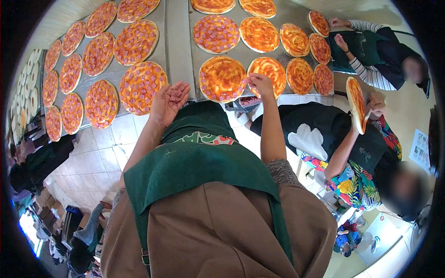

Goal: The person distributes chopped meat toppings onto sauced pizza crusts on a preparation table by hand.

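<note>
My left hand (170, 103) is palm up with a small heap of diced ham (177, 91) in it, beside the front edge of the table. My right hand (260, 86) has its fingers pinched together at the right rim of a sauced pizza (222, 78); what they hold is too small to make out. Ham cubes lie along the right and lower part of that pizza. A pizza with sauce only (267, 74) lies partly behind my right hand. Near my left hand is a pizza covered with ham cubes (143, 88).
Metal tables (178, 46) carry rows of pizzas. At the right a co-worker (352, 157) holds up a sauced pizza (356, 105); another person (371, 55) stands beyond. A container of ham (249, 100) is below the table edge. More people are at the lower left.
</note>
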### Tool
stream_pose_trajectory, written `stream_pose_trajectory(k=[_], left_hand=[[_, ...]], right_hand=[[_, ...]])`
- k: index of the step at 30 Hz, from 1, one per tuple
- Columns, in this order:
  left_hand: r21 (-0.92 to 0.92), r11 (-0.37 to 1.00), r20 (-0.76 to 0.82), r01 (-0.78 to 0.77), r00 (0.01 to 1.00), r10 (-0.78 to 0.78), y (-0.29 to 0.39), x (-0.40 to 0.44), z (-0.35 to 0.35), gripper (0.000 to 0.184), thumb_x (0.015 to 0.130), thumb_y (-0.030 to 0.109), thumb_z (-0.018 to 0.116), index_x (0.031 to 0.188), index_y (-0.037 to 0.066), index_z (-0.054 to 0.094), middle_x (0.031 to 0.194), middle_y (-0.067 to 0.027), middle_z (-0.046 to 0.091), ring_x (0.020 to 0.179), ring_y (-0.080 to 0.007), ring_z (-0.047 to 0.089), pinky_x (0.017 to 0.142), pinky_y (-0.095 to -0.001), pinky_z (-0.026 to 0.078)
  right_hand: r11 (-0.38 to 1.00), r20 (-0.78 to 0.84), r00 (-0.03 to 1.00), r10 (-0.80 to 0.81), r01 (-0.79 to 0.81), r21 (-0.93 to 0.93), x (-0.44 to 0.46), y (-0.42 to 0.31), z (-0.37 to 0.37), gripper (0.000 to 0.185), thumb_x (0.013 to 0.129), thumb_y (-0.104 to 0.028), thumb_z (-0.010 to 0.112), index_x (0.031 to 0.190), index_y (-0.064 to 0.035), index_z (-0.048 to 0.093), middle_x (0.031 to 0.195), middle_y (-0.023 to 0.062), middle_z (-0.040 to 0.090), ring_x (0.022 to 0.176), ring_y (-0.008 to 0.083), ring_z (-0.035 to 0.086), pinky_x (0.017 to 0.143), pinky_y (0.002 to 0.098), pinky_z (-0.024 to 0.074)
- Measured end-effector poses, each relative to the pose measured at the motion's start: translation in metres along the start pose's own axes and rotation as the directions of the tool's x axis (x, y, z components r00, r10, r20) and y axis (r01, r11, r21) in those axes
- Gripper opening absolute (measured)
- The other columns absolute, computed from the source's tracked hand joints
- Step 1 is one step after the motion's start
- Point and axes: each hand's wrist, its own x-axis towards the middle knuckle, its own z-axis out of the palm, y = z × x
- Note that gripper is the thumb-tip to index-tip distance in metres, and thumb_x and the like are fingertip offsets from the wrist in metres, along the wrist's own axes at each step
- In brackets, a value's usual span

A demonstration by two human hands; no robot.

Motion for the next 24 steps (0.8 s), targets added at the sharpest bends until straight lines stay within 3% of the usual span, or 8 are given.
stream_pose_trajectory(k=[8, 11, 14, 17, 20, 22, 23, 24], left_hand=[[-0.014, 1.000, -0.031, 0.018, 0.999, -0.019, -0.004, 0.001, 0.002, 0.046, 0.100, 0.031, 0.036, 0.127, -0.004, 0.047, 0.127, -0.0191, 0.055, 0.118, -0.0265, 0.054, 0.099, -0.0359, 0.046], [-0.014, 1.000, -0.043, 0.014, 0.999, -0.015, -0.004, 0.000, 0.000, 0.047, 0.100, 0.031, 0.035, 0.127, -0.005, 0.047, 0.127, -0.0195, 0.055, 0.118, -0.0265, 0.054, 0.098, -0.0356, 0.046], [-0.012, 1.000, -0.070, 0.001, 0.998, -0.002, -0.004, -0.003, 0.002, 0.048, 0.100, 0.032, 0.034, 0.128, -0.005, 0.046, 0.128, -0.0200, 0.054, 0.118, -0.0264, 0.054, 0.098, -0.0354, 0.046], [-0.016, 1.000, -0.074, -0.013, 0.997, 0.012, -0.003, -0.004, 0.001, 0.048, 0.101, 0.032, 0.032, 0.128, -0.006, 0.045, 0.127, -0.0203, 0.054, 0.117, -0.0264, 0.055, 0.098, -0.0354, 0.047], [-0.033, 0.999, -0.073, -0.020, 0.997, 0.018, -0.002, -0.004, -0.002, 0.048, 0.101, 0.032, 0.032, 0.128, -0.006, 0.045, 0.127, -0.0207, 0.054, 0.117, -0.0268, 0.055, 0.098, -0.0355, 0.047], [-0.039, 0.999, -0.078, -0.028, 0.997, 0.024, -0.001, -0.004, -0.002, 0.048, 0.101, 0.032, 0.032, 0.128, -0.006, 0.045, 0.127, -0.0208, 0.054, 0.118, -0.0271, 0.054, 0.098, -0.0355, 0.047], [-0.040, 0.999, -0.085, -0.032, 0.996, 0.029, 0.000, -0.004, -0.001, 0.048, 0.101, 0.032, 0.032, 0.127, -0.006, 0.046, 0.126, -0.0207, 0.054, 0.118, -0.0273, 0.054, 0.098, -0.0355, 0.047], [-0.040, 0.999, -0.092, -0.037, 0.995, 0.033, 0.000, -0.005, 0.000, 0.048, 0.101, 0.032, 0.032, 0.127, -0.006, 0.046, 0.126, -0.0207, 0.055, 0.118, -0.0275, 0.054, 0.098, -0.0355, 0.047]], right_hand=[[0.922, 0.075, 0.997, 0.011, 0.019, -0.387, 0.011, -0.023, 0.011, 0.012, 0.082, -0.008, 0.068, 0.083, 0.0042, 0.068, 0.068, 0.0094, 0.068, 0.065, 0.0156, 0.069, 0.053, 0.0230, 0.0511], [0.869, 0.064, 0.998, -0.021, 0.050, -0.492, 0.024, -0.019, 0.017, 0.016, 0.083, -0.016, 0.070, 0.081, 0.0005, 0.069, 0.072, 0.0064, 0.069, 0.062, 0.0124, 0.067, 0.054, 0.0234, 0.0499], [0.601, 0.034, 0.977, -0.208, 0.155, -0.784, 0.054, 0.009, 0.011, 0.018, 0.082, -0.017, 0.070, 0.077, 0.0000, 0.068, 0.067, 0.0058, 0.068, 0.057, 0.0135, 0.066, 0.054, 0.0238, 0.0499], [0.439, 0.034, 0.941, -0.337, 0.189, -0.878, 0.044, -0.004, 0.019, 0.020, 0.082, -0.017, 0.070, 0.073, 0.0001, 0.067, 0.062, 0.0060, 0.065, 0.058, 0.0135, 0.066, 0.056, 0.0237, 0.0503], [0.600, -0.059, 0.964, -0.259, 0.113, -0.792, 0.022, -0.035, 0.029, 0.017, 0.084, -0.015, 0.068, 0.081, 0.0017, 0.066, 0.067, 0.0073, 0.066, 0.061, 0.0154, 0.067, 0.058, 0.0242, 0.0520], [0.931, -0.037, 0.993, -0.111, 0.091, -0.354, 0.030, -0.029, 0.020, 0.017, 0.085, -0.014, 0.067, 0.089, 0.0029, 0.065, 0.074, 0.0096, 0.068, 0.064, 0.0170, 0.067, 0.060, 0.0248, 0.0529], [0.995, 0.004, 0.999, -0.043, 0.043, -0.089, 0.035, -0.024, 0.013, 0.019, 0.086, -0.014, 0.066, 0.093, 0.0034, 0.065, 0.078, 0.0108, 0.069, 0.066, 0.0178, 0.068, 0.061, 0.0251, 0.0534], [0.996, 0.041, 0.999, -0.026, 0.029, -0.081, 0.035, -0.028, 0.013, 0.018, 0.086, -0.012, 0.066, 0.094, 0.0040, 0.065, 0.079, 0.0121, 0.069, 0.069, 0.0195, 0.069, 0.062, 0.0251, 0.0542]])
